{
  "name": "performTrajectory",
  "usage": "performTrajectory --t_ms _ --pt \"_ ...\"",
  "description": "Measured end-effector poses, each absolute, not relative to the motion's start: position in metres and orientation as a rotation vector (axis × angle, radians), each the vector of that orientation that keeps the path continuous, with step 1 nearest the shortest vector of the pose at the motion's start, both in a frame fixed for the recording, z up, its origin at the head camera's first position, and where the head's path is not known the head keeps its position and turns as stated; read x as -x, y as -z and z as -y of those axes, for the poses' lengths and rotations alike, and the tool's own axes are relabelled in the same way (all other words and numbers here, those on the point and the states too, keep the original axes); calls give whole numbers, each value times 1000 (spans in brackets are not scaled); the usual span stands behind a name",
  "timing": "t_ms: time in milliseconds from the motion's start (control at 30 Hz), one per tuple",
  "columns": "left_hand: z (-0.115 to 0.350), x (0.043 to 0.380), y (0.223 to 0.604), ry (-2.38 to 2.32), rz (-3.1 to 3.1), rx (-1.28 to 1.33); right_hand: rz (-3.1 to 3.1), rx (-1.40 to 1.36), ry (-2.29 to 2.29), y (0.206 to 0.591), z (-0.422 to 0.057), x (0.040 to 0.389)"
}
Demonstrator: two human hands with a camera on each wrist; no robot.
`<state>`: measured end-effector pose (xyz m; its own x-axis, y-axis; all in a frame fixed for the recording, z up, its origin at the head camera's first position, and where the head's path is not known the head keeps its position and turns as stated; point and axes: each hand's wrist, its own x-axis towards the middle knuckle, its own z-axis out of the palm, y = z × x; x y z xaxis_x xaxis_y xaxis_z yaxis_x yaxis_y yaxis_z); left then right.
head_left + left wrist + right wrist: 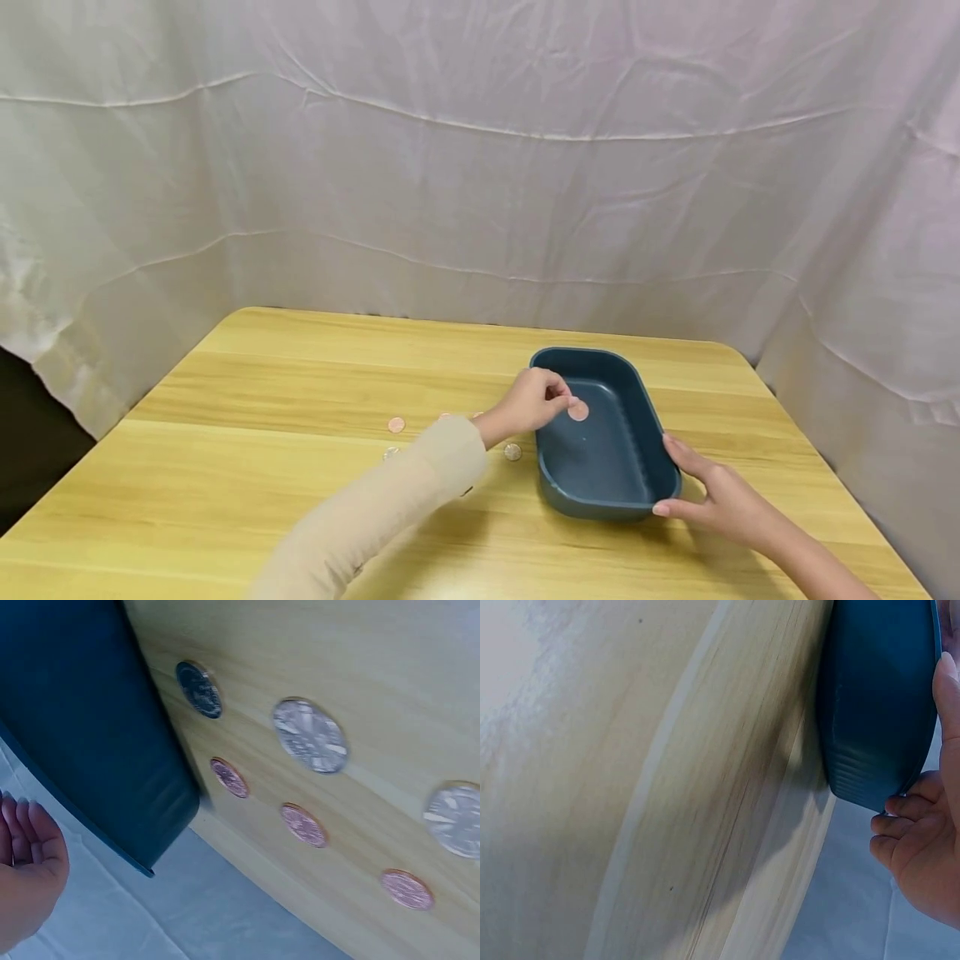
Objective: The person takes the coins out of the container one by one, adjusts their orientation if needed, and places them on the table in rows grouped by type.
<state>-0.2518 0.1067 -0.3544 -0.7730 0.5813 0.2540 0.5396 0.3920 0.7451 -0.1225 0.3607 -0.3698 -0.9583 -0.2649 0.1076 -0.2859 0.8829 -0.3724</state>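
Note:
A copper-coloured coin [578,411] is pinched between the thumb and fingertips of my left hand [534,400], over the inside of a dark blue plastic bin [592,505]. In the left wrist view the left hand [28,874] appears beyond the bin's rim, and its coin is hidden there. My right hand [716,496] grips the bin's near right corner, thumb at the near rim and fingers along the right side. Beside the bin lie several coins, among them a silver-coloured coin [512,452] close to its left wall and a copper-coloured coin [396,424] farther left.
The wood-grain table [247,500] has rounded far corners. A pale cloth curtain [480,200] hangs behind it and along both sides. More coins show in the left wrist view, including a large silver-coloured coin [310,735] and a smaller copper-coloured coin [304,825].

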Motion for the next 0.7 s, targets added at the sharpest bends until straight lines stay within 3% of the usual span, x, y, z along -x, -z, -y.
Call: performTrajectory --t_ms 700 --pt "-46 244 368 -1468 -2610 -897 2990 -435 -607 372 -362 123"
